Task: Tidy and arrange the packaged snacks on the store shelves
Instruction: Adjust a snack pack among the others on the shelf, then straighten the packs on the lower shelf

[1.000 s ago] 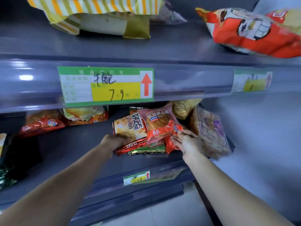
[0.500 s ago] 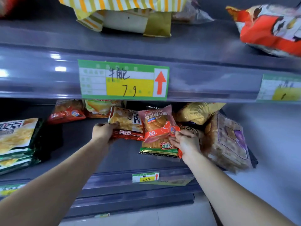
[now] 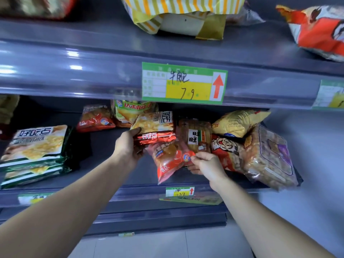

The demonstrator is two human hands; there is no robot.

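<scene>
1. On the middle shelf (image 3: pixel 104 144), my left hand (image 3: pixel 128 148) grips a red-and-gold cracker packet (image 3: pixel 155 127), thumb on its upper corner, lifted off the shelf floor.
2. Just below it, my right hand (image 3: pixel 206 162) pinches the edge of an orange-red bun packet (image 3: pixel 167 161), which hangs tilted over the shelf's front lip.
3. Behind these, touching them, a cellophane rice-cracker pack (image 3: pixel 197 136) stands upright; beside it a red cartoon-face bag (image 3: pixel 225 153), a yellow bag (image 3: pixel 240 123) lying on top, and a clear purple-label bag (image 3: pixel 270 157) leaning at the shelf's right end, all crowded and crooked.
4. Further back, another orange-red bun packet (image 3: pixel 95 119) and a green-topped packet (image 3: pixel 133 110) sit loosely against the rear.
5. To the left, well apart, green-edged cracker packets (image 3: pixel 35 155) lie stacked fairly square; I judge that group done.
6. Overhead, the price tag (image 3: pixel 184 82) marks the upper shelf, where a striped bag (image 3: pixel 178 10) and a red-white bag (image 3: pixel 320 28) lie askew.
7. My judgement: early-to-mid progress. Both held packets need placing with their matches, and the right cluster and upper shelf remain to straighten.
</scene>
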